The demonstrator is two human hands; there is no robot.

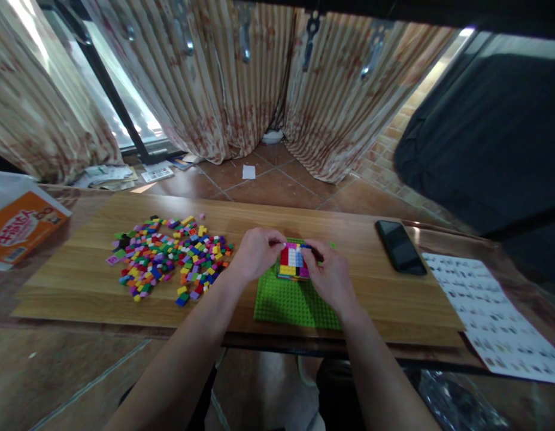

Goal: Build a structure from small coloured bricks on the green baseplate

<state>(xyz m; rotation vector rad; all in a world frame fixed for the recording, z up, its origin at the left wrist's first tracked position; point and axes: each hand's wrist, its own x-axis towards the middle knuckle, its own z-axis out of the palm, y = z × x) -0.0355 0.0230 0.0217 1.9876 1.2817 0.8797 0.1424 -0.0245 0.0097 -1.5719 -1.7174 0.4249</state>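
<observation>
Brick block [292, 258] partly hidden (behind fingers [310, 262])

Showing bare left hand [259, 254] and bare right hand [333, 278]. Leaving wrists [243, 272] and forearms [373, 365] uncovered too, slim at the wrist, widening toward the elbow, plain-looking all along. Wearing dark, near-black clothing [342, 392] lower down, showing on both sides between the forearms. Blurring into shadow there, too dim for telling cut or fabric.
</observation>
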